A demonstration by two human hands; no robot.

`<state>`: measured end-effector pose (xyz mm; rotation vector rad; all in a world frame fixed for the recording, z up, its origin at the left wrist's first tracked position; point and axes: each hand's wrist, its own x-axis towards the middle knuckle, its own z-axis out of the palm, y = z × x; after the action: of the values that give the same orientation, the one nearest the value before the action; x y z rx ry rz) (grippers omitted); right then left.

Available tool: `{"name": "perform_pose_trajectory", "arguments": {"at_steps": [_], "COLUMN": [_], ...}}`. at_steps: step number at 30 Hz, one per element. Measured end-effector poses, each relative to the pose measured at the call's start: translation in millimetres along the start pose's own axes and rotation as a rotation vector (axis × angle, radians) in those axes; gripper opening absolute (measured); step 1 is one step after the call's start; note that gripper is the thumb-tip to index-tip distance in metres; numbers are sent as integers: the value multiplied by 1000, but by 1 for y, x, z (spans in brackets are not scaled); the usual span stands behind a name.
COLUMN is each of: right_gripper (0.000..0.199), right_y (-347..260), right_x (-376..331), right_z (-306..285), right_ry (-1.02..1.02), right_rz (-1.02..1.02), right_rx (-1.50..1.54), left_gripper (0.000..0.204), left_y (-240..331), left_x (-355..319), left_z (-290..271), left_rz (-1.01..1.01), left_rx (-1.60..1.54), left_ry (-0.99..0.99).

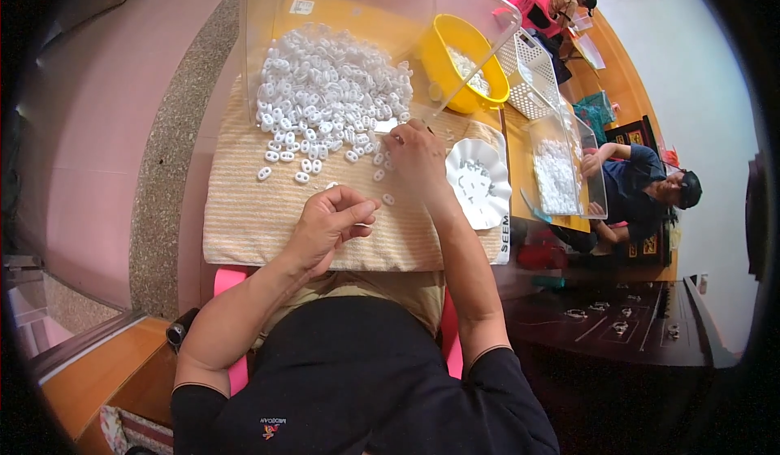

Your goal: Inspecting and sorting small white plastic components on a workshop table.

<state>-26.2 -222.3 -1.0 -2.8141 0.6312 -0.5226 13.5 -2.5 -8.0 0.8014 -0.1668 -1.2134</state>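
Over the striped towel, left fingers pinch, right fingers curl, contents unclear; pink floor alongside.

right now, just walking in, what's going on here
A seated person is handling small white two-holed pieces heaped in a clear bin and spilling onto a striped towel. The right hand is at the heap's near edge; the left hand is pinched, contents unclear. A fluted white dish sits to the right.
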Motion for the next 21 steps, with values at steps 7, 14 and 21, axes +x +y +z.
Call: {"name": "perform_pose_trajectory", "arguments": {"at_steps": [7,14,21], "right_gripper": [11,12,20], "right_y": [-20,-47,-42], "right_x": [-23,-66,-80], "right_z": [-23,-52,-51], "right_ry": [-39,-346,-403], "right_rz": [9,33,46], "right_rx": [344,788,1059], "left_gripper": [13,15,11], "left_y": [-7,-3,-6], "left_x": [3,0,0], "left_z": [-7,8,4], "left_rz": [102,190,139], "left_rx": [79,116,130], "left_ry": [28,82,3]}}
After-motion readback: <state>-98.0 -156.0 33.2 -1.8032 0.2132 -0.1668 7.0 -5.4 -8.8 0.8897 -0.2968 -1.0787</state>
